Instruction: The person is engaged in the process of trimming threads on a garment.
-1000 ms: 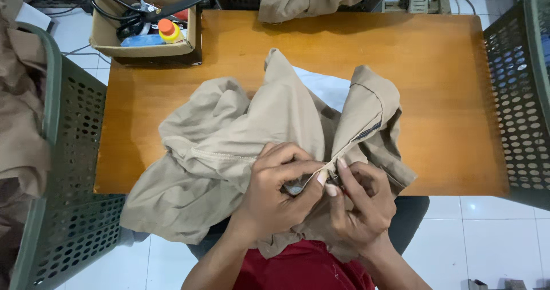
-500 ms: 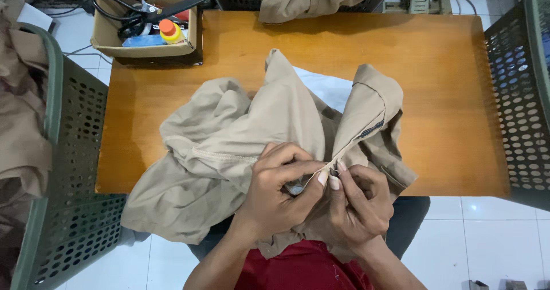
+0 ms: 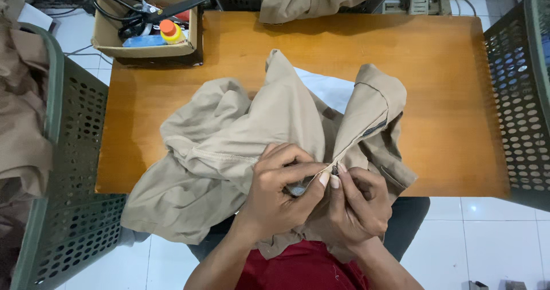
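Right now we have the beige garment (image 3: pixel 229 170) bunched on the table (image 3: pixel 447 89), and both hands meet at its near edge. Our left hand (image 3: pixel 275 192) pinches a fold of cloth, thumb pressed flat against the fingers; our right hand (image 3: pixel 355 207) pinches the base of the zipper (image 3: pixel 373 128), fingertips shut tight just beside the left thumb. Up and away from the grip the zipper's dark teeth run along a raised flap, apparently not joined, so we judge the zipper work barely begun at its bottom end. What sits between the fingertips is hidden; a slider, if any, cannot be made out. A white lining (image 3: pixel 329 89) peeks out beyond the grip. Farther off to the left stands a cardboard box (image 3: pixel 109 38) with scissors (image 3: pixel 143 9), half cut off. Green baskets (image 3: pixel 74 170) flank us, their contents only partly in view.
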